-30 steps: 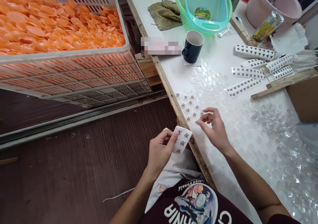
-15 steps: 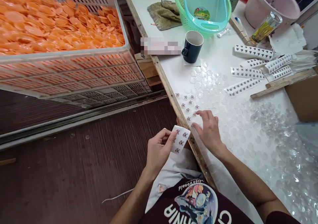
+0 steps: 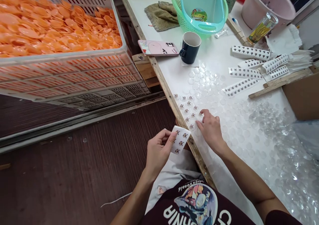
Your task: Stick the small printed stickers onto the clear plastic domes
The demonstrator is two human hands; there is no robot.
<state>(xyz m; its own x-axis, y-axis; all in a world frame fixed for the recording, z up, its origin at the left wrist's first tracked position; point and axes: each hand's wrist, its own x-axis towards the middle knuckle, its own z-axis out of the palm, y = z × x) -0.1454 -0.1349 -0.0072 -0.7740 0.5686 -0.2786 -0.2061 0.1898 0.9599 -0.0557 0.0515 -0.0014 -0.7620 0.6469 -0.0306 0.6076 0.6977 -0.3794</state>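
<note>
My left hand (image 3: 158, 150) is closed on a small white sticker sheet (image 3: 179, 139) with a few printed stickers, held just off the table's near edge. My right hand (image 3: 210, 128) rests on the white table (image 3: 224, 57), fingers curled and pressing down among clear round discs (image 3: 199, 82). Several discs beside its fingertips carry stickers (image 3: 187, 107). I cannot tell whether the fingers hold anything.
A crate of orange caps (image 3: 59, 42) stands at the left. Farther back lie a phone (image 3: 158, 47), a dark mug (image 3: 189, 47), a green basket (image 3: 199, 9), a cloth (image 3: 161, 15), a pink tub (image 3: 267, 2) and sticker strips (image 3: 250, 53). A heap of clear discs (image 3: 286, 145) fills the right.
My right hand came down from a raised pinch onto the discs and shifted slightly toward the stickered ones. The left hand kept the sheet nearly still.
</note>
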